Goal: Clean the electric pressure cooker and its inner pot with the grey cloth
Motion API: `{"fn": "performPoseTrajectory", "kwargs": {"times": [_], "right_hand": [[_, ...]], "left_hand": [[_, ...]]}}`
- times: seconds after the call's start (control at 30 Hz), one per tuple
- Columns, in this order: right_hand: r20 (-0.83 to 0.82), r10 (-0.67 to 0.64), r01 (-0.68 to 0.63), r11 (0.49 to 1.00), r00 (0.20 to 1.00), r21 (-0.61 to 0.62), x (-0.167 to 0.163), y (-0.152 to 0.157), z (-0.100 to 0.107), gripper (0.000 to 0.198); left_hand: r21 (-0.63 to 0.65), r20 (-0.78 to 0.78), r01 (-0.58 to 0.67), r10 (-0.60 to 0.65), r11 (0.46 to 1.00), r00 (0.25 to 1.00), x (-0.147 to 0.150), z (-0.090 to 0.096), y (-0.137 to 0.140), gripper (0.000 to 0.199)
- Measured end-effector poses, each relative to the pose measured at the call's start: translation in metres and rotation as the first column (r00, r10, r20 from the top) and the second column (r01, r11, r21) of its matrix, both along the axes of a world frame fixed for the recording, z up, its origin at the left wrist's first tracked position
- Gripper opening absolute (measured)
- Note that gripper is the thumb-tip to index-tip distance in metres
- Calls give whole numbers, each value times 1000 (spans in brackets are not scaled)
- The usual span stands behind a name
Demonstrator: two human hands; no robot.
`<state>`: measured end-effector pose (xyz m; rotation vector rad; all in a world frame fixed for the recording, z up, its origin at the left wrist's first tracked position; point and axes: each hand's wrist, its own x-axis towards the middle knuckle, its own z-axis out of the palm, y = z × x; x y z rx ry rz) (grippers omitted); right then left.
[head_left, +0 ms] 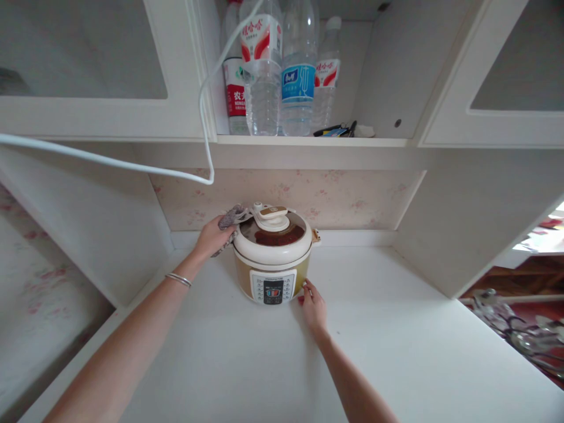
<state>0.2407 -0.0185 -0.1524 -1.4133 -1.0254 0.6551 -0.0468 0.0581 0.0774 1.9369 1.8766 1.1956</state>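
One electric cooker [272, 257] stood upright on the white table [247, 364], near the middle of its back edge and well apart from both rear corners. The left hand [214, 237] was curled around a grey patterned cloth [232, 217], bunched against the left side of the lid [281, 237]; the right hand [314, 306], bare and half-bent, was low at the cooker's front right, beside the control panel [273, 286]. Whether it pinched or merely touched could not be determined. Principal hazard, as judged: uneven support. With one hand high and the other low, a pull could have twisted or tipped the cooker. The loose cloth could have slid under load, costing the left hand its purchase. Any heat in the cooker would likely have reached the uncovered right hand, which also risked being trapped beneath.
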Motion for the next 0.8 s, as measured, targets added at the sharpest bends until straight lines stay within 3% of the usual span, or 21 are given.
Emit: {"fn": "performPoseTrajectory", "kwargs": {"times": [0.13, 0.27, 0.33, 0.4, 0.43, 0.5, 0.57, 0.6, 0.67, 0.8], "right_hand": [[-69, 34, -39, 996, 997, -80, 1, -2, 5, 50], [-197, 53, -79, 989, 979, -123, 0, -9, 6, 47], [-267, 58, -98, 986, 962, -138, -3, -22, 10, 45], [-385, 119, -192, 969, 915, -157, -6, -43, 20, 44], [-472, 179, -282, 946, 863, -158, -7, -55, 28, 45], [-698, 317, -528, 843, 643, -104, -5, -81, 47, 50], [-821, 371, -672, 740, 434, -21, 3, -105, 65, 59], [-845, 377, -706, 709, 381, -2, 8, -114, 72, 64], [-839, 380, -721, 692, 389, -21, 21, -127, 79, 65], [-657, 397, -616, 777, 641, -131, 46, -139, 74, 57]], "left_hand": [[75, -19, -77, 79, 994, 997, -8, -12, -36, 36], [171, 15, -92, 90, 981, 996, -6, -22, -94, 35], [277, -17, -44, 51, 960, 999, 1, -32, -126, 32], [397, -104, 115, -80, 911, 991, 13, -50, -155, 34], [432, -166, 213, -155, 876, 974, 22, -60, -167, 37], [398, -294, 407, -306, 822, 905, 45, -84, -186, 49], [259, -405, 608, -487, 751, 774, 74, -109, -197, 54], [165, -435, 682, -568, 712, 698, 89, -120, -200, 53], [-17, -443, 755, -682, 656, 582, 117, -140, -203, 52], [-158, -372, 779, -768, 606, 522, 153, -163, -203, 63]]}}
